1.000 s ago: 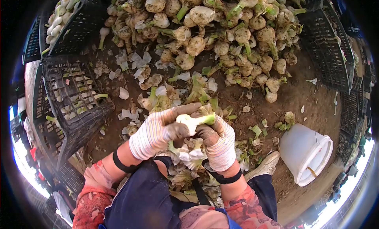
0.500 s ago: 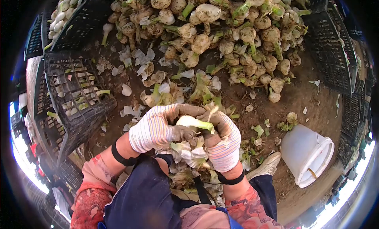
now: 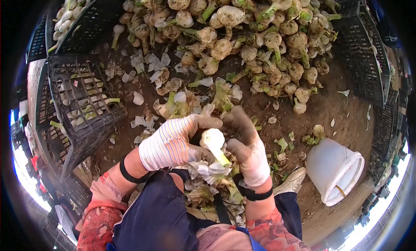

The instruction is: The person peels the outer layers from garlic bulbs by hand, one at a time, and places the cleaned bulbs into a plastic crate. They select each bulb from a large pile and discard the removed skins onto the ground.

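Observation:
A white garlic bulb (image 3: 212,139) with a short green stem pointing down and right is in the fingers of my left hand (image 3: 173,140). My left hand wears a striped work glove with dirty fingertips. Just right of the bulb, my gloved right hand (image 3: 249,149) has thumb and fingers apart, with nothing visible between them; its fingertips are somewhat blurred. Below the hands lies a heap of peeled-off garlic skins (image 3: 208,171), between my legs.
A large pile of unpeeled garlic (image 3: 260,38) covers the ground ahead. Black crates (image 3: 86,99) with peeled garlic stand at left, and other dark crates (image 3: 364,56) at right. A white bucket (image 3: 331,168) lies tilted at right. Loose skins (image 3: 158,62) litter the soil.
My right hand has let go of the garlic and moved slightly away to the right, fingers opening. The bulb in my left hand has turned, its stem pointing more downward.

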Motion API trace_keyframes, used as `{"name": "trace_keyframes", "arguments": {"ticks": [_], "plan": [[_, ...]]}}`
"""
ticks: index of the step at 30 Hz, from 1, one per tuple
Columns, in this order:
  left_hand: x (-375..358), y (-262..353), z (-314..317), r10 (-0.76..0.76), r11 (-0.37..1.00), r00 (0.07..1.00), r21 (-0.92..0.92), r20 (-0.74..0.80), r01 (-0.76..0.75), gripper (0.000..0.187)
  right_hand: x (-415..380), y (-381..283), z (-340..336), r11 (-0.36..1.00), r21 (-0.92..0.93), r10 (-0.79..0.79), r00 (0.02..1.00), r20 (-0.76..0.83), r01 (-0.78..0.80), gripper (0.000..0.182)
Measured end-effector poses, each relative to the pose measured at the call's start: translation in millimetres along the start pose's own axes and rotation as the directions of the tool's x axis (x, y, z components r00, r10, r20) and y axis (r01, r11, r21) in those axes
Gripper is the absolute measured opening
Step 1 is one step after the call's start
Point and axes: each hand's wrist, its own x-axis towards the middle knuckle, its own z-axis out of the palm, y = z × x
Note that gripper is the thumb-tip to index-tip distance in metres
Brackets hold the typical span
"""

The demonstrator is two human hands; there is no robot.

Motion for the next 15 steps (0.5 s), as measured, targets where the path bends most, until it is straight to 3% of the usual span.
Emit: {"name": "trace_keyframes", "arguments": {"ticks": [1, 2, 3, 6, 7, 10, 12, 13, 14, 15], "plan": [[-1, 0, -2, 0.15, 0.951, 0.989, 0.275, 0.0, -0.144, 0.063, -8, -9, 2, 0.995, 0.096, 0.026, 0.995, 0.101, -0.036, 0.068], [-1, 1, -2, 0.293, 0.807, 0.955, 0.526, 0.041, -0.27, 0.068, -11, -18, 15, 0.999, 0.019, 0.05, 0.998, 0.031, -0.051, 0.065], [0, 2, -1, 0.297, 0.805, 0.954, 0.526, 0.043, -0.274, 0.068, -11, -22, 26, 0.996, -0.059, 0.068, 0.997, -0.039, -0.07, 0.063], [-5, -1, 8, 0.37, 0.735, 0.926, 0.634, -0.079, -0.24, 0.059, -10, -23, 28, 0.997, -0.042, 0.067, 0.996, -0.059, -0.07, 0.053], [-7, -2, 11, 0.368, 0.735, 0.926, 0.637, -0.083, -0.235, 0.059, -9, -25, 30, 0.994, -0.052, 0.096, 0.992, -0.08, -0.1, 0.05], [-13, 11, 13, 0.006, 0.966, 0.965, 0.253, -0.263, 0.063, 0.051, -8, -18, 30, 0.998, -0.069, -0.002, 0.994, -0.113, -0.006, 0.045], [-12, 17, 16, 0.021, 0.972, 0.969, 0.233, -0.247, 0.038, 0.045, -4, -12, 26, 0.997, -0.07, -0.034, 0.992, -0.124, 0.025, 0.044], [-11, 18, 17, 0.036, 0.977, 0.972, 0.211, -0.232, 0.014, 0.04, -1, -8, 24, 0.923, -0.332, -0.234, 0.969, -0.078, 0.196, 0.042], [-6, 11, 13, 0.26, 0.831, 0.94, 0.546, -0.222, -0.101, 0.032, 2, -4, 23, 0.754, -0.558, -0.406, 0.914, 0.018, 0.346, 0.04], [-6, 11, 11, 0.258, 0.832, 0.939, 0.546, -0.225, -0.098, 0.032, 2, -2, 22, 0.509, -0.727, -0.535, 0.831, 0.153, 0.461, 0.038]]}}
